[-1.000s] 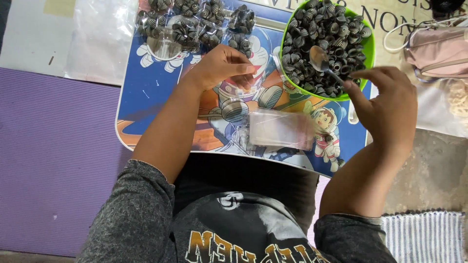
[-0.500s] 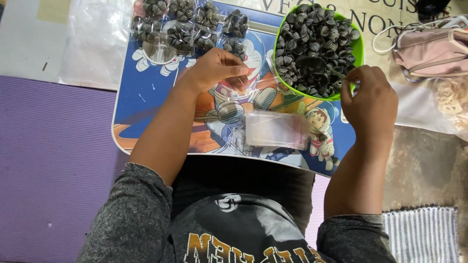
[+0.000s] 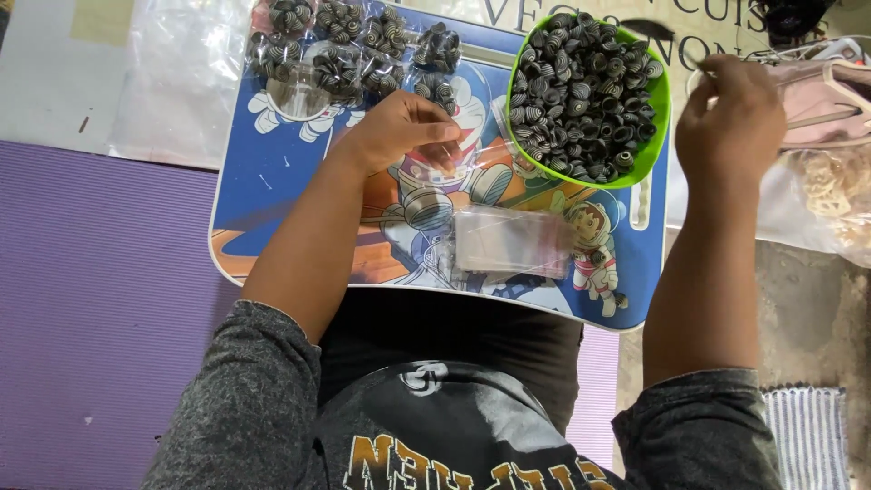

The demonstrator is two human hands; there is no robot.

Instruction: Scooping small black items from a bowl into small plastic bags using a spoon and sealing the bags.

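Starting far left: purple mat [image 3: 100,299] runs under the left edge of the cartoon-printed lap tray [image 3: 272,181], which serves as worktop. Small filled bags of striped spirals [image 3: 349,45] crowd the tray's top-left corner. Left hand [image 3: 404,132] rests mid-tray, fingers pinched together on a small clear bag [image 3: 445,163]. Stack of empty clear bags [image 3: 513,240] lies just below it, near the tray's front edge. Green bowl [image 3: 655,136] heaped with striped spirals sits on the top-right corner, rim at the tray edge. Right hand [image 3: 730,118] is raised beyond the bowl's right side, fingers closed on a spoon [image 3: 658,32] above the far rim. Pink pouch [image 3: 821,100] and a clear bag of pale snacks [image 3: 839,186] box in the right. Open room: bare tray bottom-left.
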